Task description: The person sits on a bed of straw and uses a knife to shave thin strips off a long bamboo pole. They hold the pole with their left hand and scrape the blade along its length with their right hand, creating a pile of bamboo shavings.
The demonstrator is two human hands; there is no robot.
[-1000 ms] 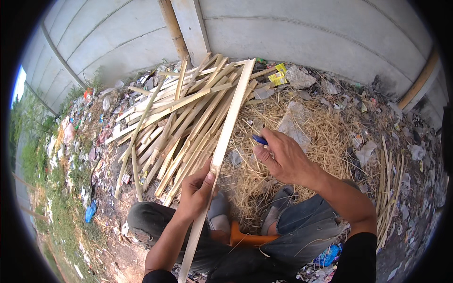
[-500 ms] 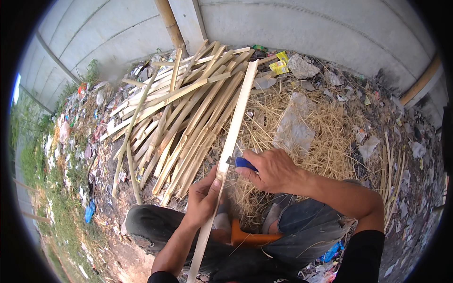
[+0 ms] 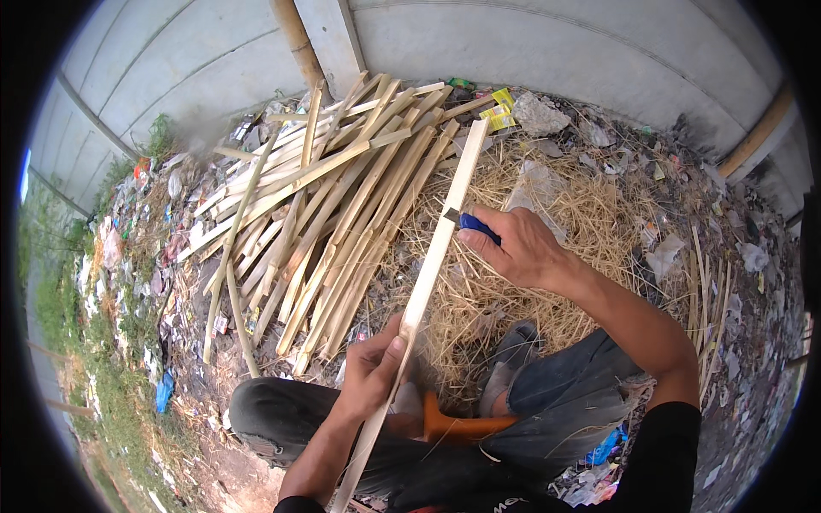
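Observation:
My left hand [image 3: 369,376] is closed around a long pale bamboo strip [image 3: 433,267], the thumb laid along its top face. The strip slants from my lap up to the far right, its lower end passing out of the picture. In my right hand [image 3: 523,248] is a blue-handled knife [image 3: 480,227]. Its short dark blade meets the strip on the upper part, well beyond my left hand. Most of the knife's handle is hidden inside my fingers.
A heap of split bamboo strips [image 3: 342,205] lies ahead to the left. Straw-like shavings [image 3: 590,222] cover the ground to the right. Between my feet is an orange object [image 3: 466,427]. A concrete wall [image 3: 547,51] stands behind, with litter and rubble along it.
My right hand and the knife have moved away from me along the strip, toward its far end. The strip has swung slightly right; my left hand keeps its hold.

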